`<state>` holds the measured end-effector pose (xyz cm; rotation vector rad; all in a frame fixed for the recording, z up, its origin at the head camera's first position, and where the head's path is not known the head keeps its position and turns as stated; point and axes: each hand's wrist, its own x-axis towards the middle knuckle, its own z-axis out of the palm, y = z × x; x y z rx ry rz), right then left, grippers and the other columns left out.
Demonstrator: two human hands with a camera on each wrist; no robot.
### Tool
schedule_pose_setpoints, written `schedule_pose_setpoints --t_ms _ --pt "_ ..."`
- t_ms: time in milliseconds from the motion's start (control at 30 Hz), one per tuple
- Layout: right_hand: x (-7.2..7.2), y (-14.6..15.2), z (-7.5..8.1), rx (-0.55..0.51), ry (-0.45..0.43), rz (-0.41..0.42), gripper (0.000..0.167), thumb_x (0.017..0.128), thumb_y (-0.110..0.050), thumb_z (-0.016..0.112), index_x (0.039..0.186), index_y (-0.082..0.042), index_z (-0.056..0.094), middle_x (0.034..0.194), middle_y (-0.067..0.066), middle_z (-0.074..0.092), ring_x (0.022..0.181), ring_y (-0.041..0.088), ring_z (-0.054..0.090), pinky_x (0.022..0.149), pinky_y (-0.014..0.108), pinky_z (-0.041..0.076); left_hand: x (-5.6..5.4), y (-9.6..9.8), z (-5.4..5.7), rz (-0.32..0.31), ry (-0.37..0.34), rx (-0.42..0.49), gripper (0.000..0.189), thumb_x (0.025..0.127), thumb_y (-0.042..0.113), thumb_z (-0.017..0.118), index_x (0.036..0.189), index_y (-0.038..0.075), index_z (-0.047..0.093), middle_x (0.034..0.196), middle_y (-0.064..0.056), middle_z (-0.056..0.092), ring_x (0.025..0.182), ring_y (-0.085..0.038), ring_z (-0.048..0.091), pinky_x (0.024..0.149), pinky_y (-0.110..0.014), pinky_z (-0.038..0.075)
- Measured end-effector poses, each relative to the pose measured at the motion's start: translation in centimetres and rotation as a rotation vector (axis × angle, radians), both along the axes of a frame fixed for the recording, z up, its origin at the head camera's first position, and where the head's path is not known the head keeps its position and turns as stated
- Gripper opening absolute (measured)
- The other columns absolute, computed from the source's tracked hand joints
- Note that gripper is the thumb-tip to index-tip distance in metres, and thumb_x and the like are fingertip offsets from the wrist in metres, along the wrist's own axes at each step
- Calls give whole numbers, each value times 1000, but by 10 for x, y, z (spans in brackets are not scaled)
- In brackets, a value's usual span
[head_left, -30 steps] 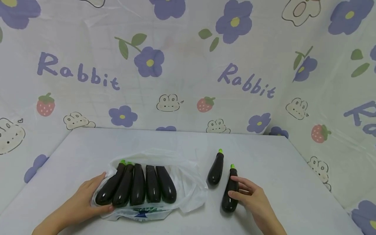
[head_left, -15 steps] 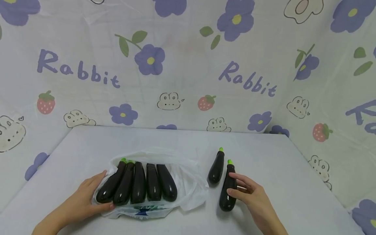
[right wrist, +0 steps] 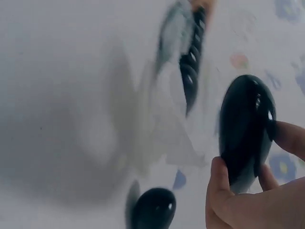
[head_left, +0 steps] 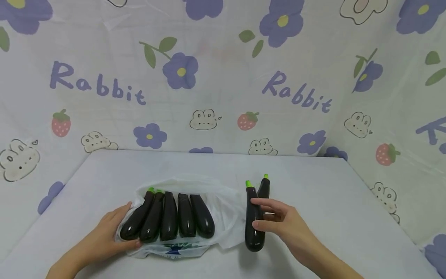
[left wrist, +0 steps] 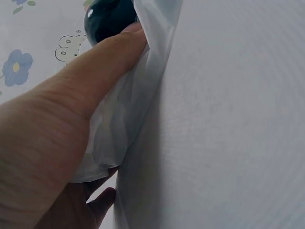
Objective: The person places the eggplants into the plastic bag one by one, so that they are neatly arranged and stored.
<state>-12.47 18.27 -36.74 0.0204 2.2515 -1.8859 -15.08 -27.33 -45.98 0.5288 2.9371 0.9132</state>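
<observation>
In the head view my right hand [head_left: 283, 221] holds a glossy black eggplant [head_left: 253, 228] with a green stem tip, thumb on one side and fingers on the other. A shadow on the table shows below the eggplant. Partly hidden behind it lies another eggplant [head_left: 265, 188]. My left hand [head_left: 106, 240] grips the left side of a white plastic bag [head_left: 228, 221], thumb at the front. Several eggplants [head_left: 168, 217] lie side by side on the spread bag. In the left wrist view the thumb [left wrist: 95, 71] presses along the bag beside an eggplant's rounded end [left wrist: 110, 19].
A white table [head_left: 296, 170] carries everything. Behind it and along the sides hangs a white cloth [head_left: 216, 89] printed with purple flowers, rabbits and strawberries. Blue and green print [head_left: 175, 248] shows on the front of the bag.
My right hand has lifted its eggplant and carried it left toward the bag, so it now overlaps the other loose eggplant. The left hand keeps its place at the bag.
</observation>
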Motion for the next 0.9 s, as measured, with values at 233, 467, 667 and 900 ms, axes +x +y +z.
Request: schedule_pose_setpoints --t_ms 233,467,667,900 --pt "-5 -33 8 12 -32 173 54 75 -8 83 127 -13 67 125 10 59 107 25 59 90 41 49 1 0 0 10 -5 -2 112 74 57 80 155 3 23 149 -27 34 133 -49 29 97 -70 33" --pt "-10 -74 9 -35 -103 316 51 77 -6 82 125 -15 70 124 7 61 103 22 62 89 42 50 0 0 0 3 3 -2 112 74 56 80 155 3 24 149 -27 34 132 -49 29 96 -70 33" --pt "-26 -104 13 -35 -123 429 45 77 -9 81 119 -22 73 122 6 61 111 21 57 89 41 50 -1 -1 -1 0 4 3 111 74 55 81 155 3 24 149 -27 34 132 -49 29 96 -70 34" --pt "-51 -129 3 -109 -201 514 45 81 -3 76 124 -16 70 125 10 58 112 22 57 93 42 49 -2 -1 -3 -4 28 -1 112 74 55 81 155 3 25 148 -26 36 132 -48 30 96 -70 34"
